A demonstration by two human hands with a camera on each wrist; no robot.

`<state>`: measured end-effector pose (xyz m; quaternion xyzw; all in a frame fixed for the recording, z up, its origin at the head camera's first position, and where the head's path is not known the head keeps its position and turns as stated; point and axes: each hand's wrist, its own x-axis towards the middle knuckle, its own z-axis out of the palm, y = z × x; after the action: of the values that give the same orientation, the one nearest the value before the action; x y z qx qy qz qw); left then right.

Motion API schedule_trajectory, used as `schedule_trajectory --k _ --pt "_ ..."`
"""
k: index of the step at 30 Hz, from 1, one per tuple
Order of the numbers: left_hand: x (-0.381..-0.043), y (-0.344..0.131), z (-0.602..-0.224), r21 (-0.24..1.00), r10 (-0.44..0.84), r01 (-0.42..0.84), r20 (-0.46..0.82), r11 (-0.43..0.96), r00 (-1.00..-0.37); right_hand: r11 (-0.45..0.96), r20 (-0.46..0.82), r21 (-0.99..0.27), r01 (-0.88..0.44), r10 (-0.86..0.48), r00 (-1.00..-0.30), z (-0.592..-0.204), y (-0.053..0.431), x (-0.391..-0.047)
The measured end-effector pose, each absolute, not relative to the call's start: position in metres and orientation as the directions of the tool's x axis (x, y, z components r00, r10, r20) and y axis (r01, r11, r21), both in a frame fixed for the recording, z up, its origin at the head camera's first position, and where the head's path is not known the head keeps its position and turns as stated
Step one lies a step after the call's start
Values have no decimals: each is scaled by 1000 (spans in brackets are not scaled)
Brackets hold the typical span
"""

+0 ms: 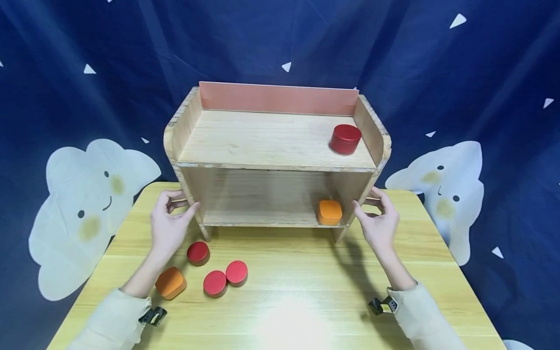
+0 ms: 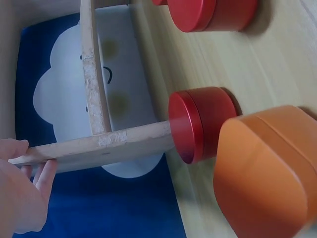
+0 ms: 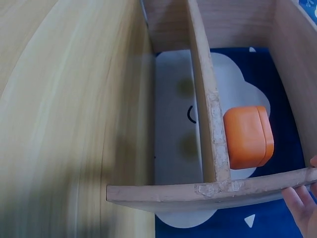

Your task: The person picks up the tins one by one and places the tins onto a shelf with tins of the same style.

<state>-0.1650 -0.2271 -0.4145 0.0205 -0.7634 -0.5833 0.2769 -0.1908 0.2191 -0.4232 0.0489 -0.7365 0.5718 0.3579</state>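
Observation:
A small two-tier wooden shelf [image 1: 275, 141] stands on the table, its side panels pinched between thumb and fingers. My left hand [image 1: 170, 221] grips the left panel at lower-tier height; in the left wrist view this hand [image 2: 25, 193] has its thumb and fingers on either side of the board. On the opposite panel my right hand [image 1: 379, 221] holds at a similar height, only partly visible in the right wrist view. One round red tin [image 1: 345, 140] sits at the right of the top tier. A rounded-square orange tin [image 3: 245, 136] rests at the right of the lower tier.
Left of centre on the wooden table [image 1: 306, 272] lie three round red tins, one [image 1: 198, 253] near the shelf's left foot and two [image 1: 215, 284] side by side. Another orange tin [image 1: 171, 283] is beside my left forearm. A dark blue curtain [image 1: 262, 39] hangs behind.

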Motion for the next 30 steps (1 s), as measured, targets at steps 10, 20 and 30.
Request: schedule_trajectory --k 10,20,30 --pt "-168 -211 -414 900 -337 297 401 319 -852 344 573 -815 -467 356 -738 -423 235 -189" --pt "-170 -203 -415 902 -315 301 396 310 -862 344 567 -819 -460 353 -744 -422 247 -189" --pt "-172 -191 -415 908 -300 286 377 306 -876 342 566 -818 -462 334 -754 -420 263 -190"
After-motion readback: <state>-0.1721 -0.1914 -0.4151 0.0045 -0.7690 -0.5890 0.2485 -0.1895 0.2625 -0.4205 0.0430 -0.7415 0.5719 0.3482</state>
